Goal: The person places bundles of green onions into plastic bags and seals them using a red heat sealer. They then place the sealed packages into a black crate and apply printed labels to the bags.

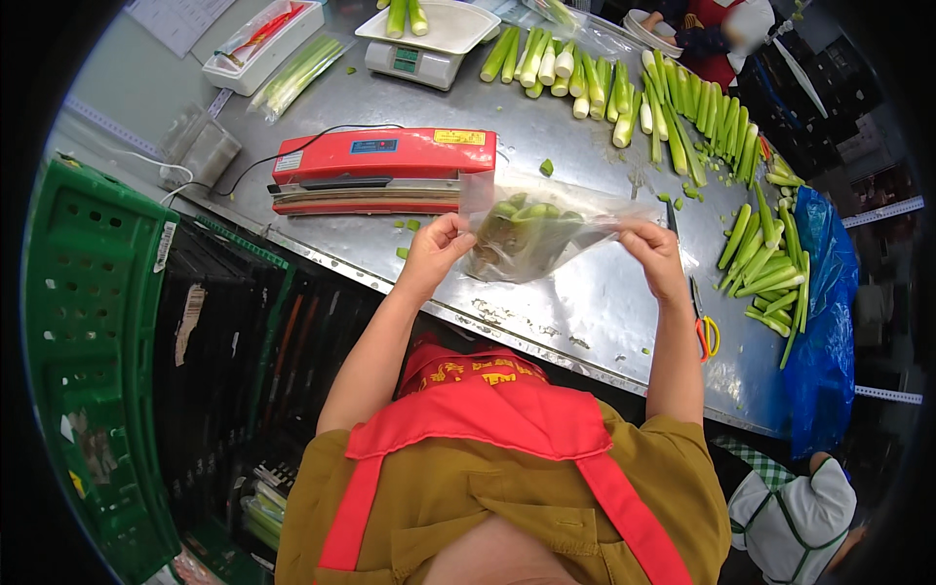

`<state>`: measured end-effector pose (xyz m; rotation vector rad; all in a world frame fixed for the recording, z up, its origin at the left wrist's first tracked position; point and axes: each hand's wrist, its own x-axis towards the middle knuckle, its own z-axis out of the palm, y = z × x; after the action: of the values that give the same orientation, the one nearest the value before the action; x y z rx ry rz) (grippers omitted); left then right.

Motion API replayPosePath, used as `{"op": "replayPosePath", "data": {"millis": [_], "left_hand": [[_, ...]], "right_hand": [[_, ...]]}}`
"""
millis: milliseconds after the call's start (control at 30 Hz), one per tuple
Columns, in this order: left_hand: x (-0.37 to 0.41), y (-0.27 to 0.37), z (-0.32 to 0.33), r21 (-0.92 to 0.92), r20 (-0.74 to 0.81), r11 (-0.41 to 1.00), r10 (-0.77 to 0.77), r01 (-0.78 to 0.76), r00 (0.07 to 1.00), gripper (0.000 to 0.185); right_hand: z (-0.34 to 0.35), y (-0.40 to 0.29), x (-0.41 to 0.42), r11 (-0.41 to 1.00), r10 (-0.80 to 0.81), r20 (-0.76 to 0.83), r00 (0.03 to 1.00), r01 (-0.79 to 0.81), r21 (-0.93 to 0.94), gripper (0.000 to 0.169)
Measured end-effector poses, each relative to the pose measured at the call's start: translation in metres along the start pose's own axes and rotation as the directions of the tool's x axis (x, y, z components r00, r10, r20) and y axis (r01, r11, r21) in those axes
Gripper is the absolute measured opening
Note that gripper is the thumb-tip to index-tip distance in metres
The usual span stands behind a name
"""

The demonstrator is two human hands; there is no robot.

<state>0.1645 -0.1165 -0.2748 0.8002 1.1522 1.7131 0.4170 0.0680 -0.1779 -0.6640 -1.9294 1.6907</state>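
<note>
A clear plastic bag [523, 238] with green vegetable pieces inside is stretched between my two hands over the metal table. My left hand [437, 252] pinches its left upper corner, and my right hand [651, 252] pinches the opposite corner. Just behind the bag's left side stands a red bag sealer [384, 168], its front edge close to the plastic. Scissors [703, 325] with orange and yellow handles lie to the right of my right forearm.
Cut green stalks [556, 66] line the table's far side and right end, beside a blue plastic bag [823, 307]. A digital scale [417, 58] holds stalks. Far left are a white foam tray [252, 69] and a packed bundle [300, 77]. Green crates [95, 351] stand left. Two other people are nearby.
</note>
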Motion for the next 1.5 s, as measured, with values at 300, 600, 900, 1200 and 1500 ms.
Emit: {"op": "replayPosePath", "data": {"millis": [300,600,900,1200,1500], "left_hand": [[-0.006,0.024,0.008,0.073,0.027,0.992,0.102,-0.104,0.994,0.028],[-0.004,0.019,-0.008,0.106,0.109,0.993,-0.067,0.055,0.992,0.035],[-0.008,-0.007,-0.017,0.333,0.1,0.933,-0.176,0.134,0.979,0.035],[-0.039,0.046,-0.006,0.282,-0.025,0.955,0.098,-0.087,0.995,0.031],[-0.128,-0.011,-0.073,-0.286,-0.45,0.953,-0.226,0.1,0.864,0.03]], "right_hand": [[0.001,-0.01,0.01,0.957,-0.256,0.185,0.949,0.275,-0.087,0.022],[-0.008,0.037,0.008,0.999,0.025,0.189,0.982,-0.032,0.035,0.037],[0.0,0.096,0.005,0.959,0.233,0.214,0.949,-0.188,-0.21,0.028],[0.023,0.086,0.002,0.912,-0.059,0.094,0.994,0.015,0.409,0.022],[0.174,0.118,-0.006,0.48,0.365,0.466,0.806,-0.592,0.648,0.044]]}}
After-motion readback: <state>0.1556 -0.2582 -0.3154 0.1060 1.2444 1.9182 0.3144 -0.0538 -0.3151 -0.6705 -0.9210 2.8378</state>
